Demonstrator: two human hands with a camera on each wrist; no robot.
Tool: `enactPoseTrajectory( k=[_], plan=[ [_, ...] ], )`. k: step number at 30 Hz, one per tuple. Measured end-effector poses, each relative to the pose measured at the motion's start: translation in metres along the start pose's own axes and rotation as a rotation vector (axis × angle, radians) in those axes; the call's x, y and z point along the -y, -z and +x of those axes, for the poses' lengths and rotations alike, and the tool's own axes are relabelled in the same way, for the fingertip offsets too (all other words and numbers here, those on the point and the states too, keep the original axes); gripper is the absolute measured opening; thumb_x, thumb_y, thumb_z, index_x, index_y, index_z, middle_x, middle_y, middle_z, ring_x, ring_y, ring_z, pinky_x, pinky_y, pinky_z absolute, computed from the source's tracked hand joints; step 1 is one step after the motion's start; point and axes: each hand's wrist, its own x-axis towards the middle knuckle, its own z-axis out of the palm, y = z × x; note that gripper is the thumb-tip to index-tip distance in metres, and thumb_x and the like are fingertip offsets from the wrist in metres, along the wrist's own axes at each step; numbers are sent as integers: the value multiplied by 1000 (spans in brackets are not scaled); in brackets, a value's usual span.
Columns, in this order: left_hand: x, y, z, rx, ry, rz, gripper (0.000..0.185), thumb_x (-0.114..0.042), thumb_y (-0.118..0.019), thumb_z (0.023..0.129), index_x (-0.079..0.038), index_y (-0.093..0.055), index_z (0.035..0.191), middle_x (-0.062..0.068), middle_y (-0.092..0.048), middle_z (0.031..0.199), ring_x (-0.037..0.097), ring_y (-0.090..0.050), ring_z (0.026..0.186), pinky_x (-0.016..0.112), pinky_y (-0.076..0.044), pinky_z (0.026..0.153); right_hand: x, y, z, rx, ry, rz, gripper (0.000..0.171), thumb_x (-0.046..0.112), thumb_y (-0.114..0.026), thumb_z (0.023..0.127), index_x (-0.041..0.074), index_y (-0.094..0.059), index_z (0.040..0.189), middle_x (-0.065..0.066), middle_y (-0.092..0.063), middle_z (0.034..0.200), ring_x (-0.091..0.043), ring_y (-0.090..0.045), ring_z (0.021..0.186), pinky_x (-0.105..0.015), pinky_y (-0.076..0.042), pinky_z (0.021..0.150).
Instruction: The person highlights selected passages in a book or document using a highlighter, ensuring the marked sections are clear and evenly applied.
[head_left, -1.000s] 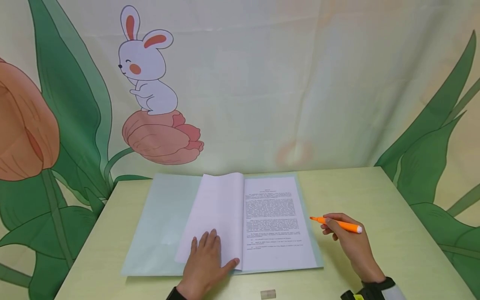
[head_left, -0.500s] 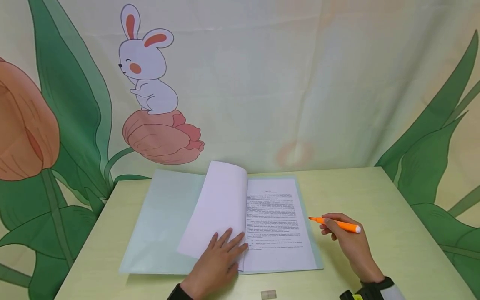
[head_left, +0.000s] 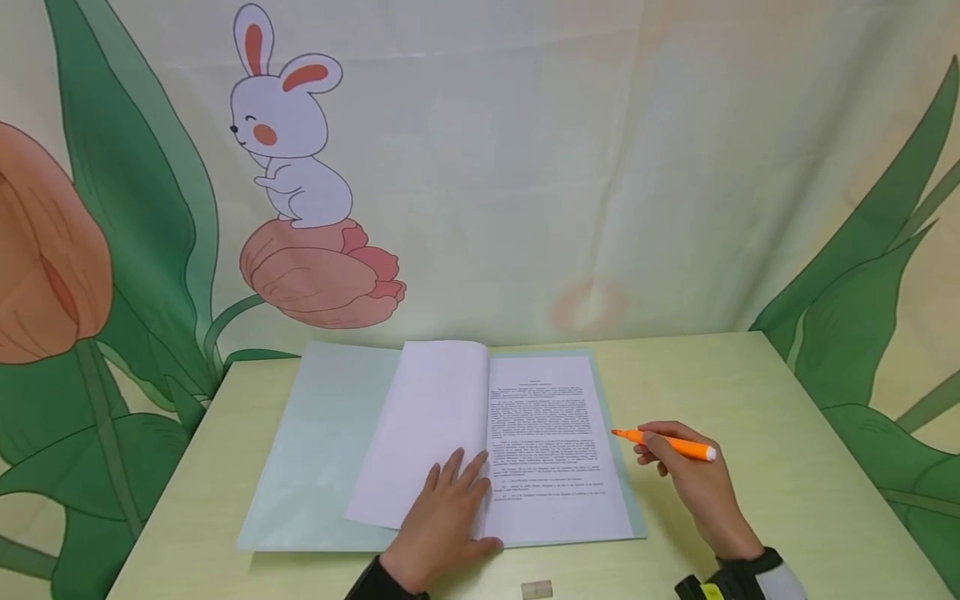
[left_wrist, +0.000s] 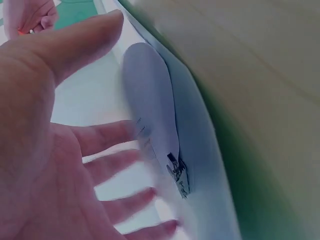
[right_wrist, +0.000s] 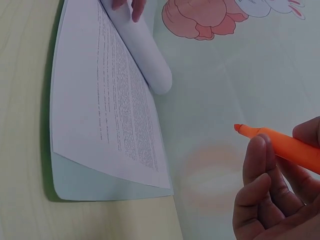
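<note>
A pale green folder (head_left: pixel 315 467) lies spread on the table with printed sheets inside. Its right-hand page (head_left: pixel 551 517) bears dense text; a blank-backed sheet (head_left: pixel 427 408) is turned over to the left and curls at the fold. My left hand (head_left: pixel 447 517) lies over the lower part of this turned sheet by the fold, fingers extended and thumb spread. In the left wrist view the curled sheet (left_wrist: pixel 147 80) rises beside those fingers. My right hand (head_left: pixel 701 487) pinches an orange highlighter (head_left: pixel 690 448) just right of the folder, its orange tip bare and pointing left toward the page.
A small grey rectangular block (head_left: pixel 536 590) sits at the table's near side, below the folder. Behind the pale wooden table (head_left: pixel 720 375) hangs a cloth backdrop (head_left: pixel 525 183) printed with a rabbit and tulips.
My left hand has slid right toward the fold, and its thumb has spread out again. The turned sheet rose at its top, then settled lower. My right hand shifted slightly left with the highlighter.
</note>
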Motion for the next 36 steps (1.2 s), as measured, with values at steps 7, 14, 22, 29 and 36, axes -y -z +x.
enactPoseTrajectory(
  k=[7,14,22,29,36],
  plan=[
    [-4,-5,-2,11,47,1,77,-61,-75,74,-23,-57,138,14,-45,151,43,-45,134,60,-43,102,2,-3,2,11,17,-3,36,35,-61,97,9,-65,122,-7,-74,98,-24,-68,89,-27,-51,74],
    [-5,-8,-2,15,59,16,71,-61,-74,74,-23,-62,133,14,-43,151,42,-44,133,60,-42,102,11,-11,6,27,91,-18,33,37,-62,96,12,-68,117,-8,-73,98,-24,-68,88,-27,-51,74],
    [-5,-7,-2,45,72,-11,72,-60,-74,75,-26,-59,137,13,-41,154,41,-42,136,61,-40,104,38,-19,20,85,204,-33,32,39,-61,96,14,-68,114,-7,-73,97,-18,-68,85,-27,-52,74],
    [-5,-7,-2,47,69,-7,69,-60,-74,75,-27,-61,135,14,-41,154,42,-42,136,61,-40,104,59,-31,36,113,273,-58,30,38,-60,97,14,-69,113,-12,-73,99,-22,-68,87,-28,-53,75],
    [-5,-6,-3,47,58,-11,69,-60,-73,76,-27,-61,135,14,-41,154,43,-42,137,61,-40,104,65,-45,51,143,278,-59,28,38,-61,96,16,-69,112,-10,-73,96,-20,-67,87,-28,-52,75]
  ],
)
